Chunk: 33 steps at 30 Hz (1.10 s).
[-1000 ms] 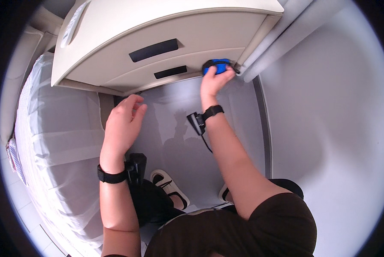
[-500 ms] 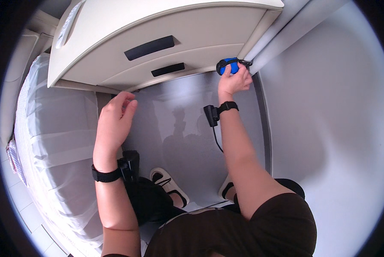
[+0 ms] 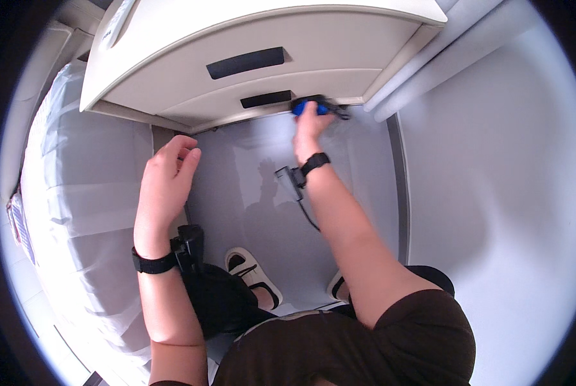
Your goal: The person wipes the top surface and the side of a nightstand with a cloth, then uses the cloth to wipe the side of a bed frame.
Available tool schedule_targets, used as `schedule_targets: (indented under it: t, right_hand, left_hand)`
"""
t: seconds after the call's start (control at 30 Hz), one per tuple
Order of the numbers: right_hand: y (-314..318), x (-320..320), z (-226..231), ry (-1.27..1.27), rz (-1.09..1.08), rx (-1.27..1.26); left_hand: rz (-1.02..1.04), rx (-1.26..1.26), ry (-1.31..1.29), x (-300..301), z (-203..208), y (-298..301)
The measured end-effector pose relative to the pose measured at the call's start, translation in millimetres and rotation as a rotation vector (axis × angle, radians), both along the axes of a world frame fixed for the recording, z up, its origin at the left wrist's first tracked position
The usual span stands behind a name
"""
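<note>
The person wore a dark brown short-sleeved top, dark trousers and pale open sandals with dark insoles. Both forearms were bare. Each wrist carried a black band holding a small black box-shaped device; a thin black cable trailed from the one below the right hand [image 3: 308, 130]. The left hand [image 3: 164, 185] bore no glove.

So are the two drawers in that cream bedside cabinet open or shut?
Shut, both: the fronts of the cream bedside cabinet sit flush, no gap shows around the dark handle slots. The right hand presses a blue object at its lower edge.
</note>
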State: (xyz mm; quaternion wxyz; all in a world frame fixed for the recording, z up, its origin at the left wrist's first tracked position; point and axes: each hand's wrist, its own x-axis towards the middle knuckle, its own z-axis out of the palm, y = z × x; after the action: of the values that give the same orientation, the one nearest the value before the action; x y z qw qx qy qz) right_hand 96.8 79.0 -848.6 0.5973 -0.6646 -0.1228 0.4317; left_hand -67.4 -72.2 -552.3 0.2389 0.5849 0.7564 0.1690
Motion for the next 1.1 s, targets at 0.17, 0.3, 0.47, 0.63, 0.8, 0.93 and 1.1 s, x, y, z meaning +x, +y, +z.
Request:
schedule_targets:
  t: [0.17, 0.3, 0.47, 0.63, 0.8, 0.93, 1.1]
  right_hand:
    - [-57.1, -63.4, 37.5, 0.103, 0.421, -0.069]
    - [-47.5, -25.6, 24.9, -0.265, 0.182, 0.117]
    - [19.2, 96.3, 6.0, -0.407, -0.291, 0.251]
    - [15.4, 93.6, 32.4, -0.244, -0.230, 0.003]
    - [-3.5, 38.3, 40.4, 0.032, -0.165, -0.020]
    - [-22.2, -8.8, 31.1, -0.042, 0.086, -0.080]
    - [-24.1, -5.7, 14.0, -0.120, 0.198, -0.080]
  left_hand:
    - [0.018, 0.016, -0.013, -7.9, -1.1, -7.1]
    - [0.025, 0.011, 0.001, -7.9, -1.3, -6.4]
    - [-0.022, 0.033, -0.034, 0.3, -1.5, 1.7]
    - [-0.011, 0.003, -0.027, -0.4, -4.3, 1.2]
    - [-0.039, 0.037, 0.009, -1.1, -3.1, -2.6]
    - [-0.010, 0.030, 0.020, -0.9, -2.7, -4.3]
    - [-0.022, 0.025, 0.009, 6.3, -2.2, -1.1]
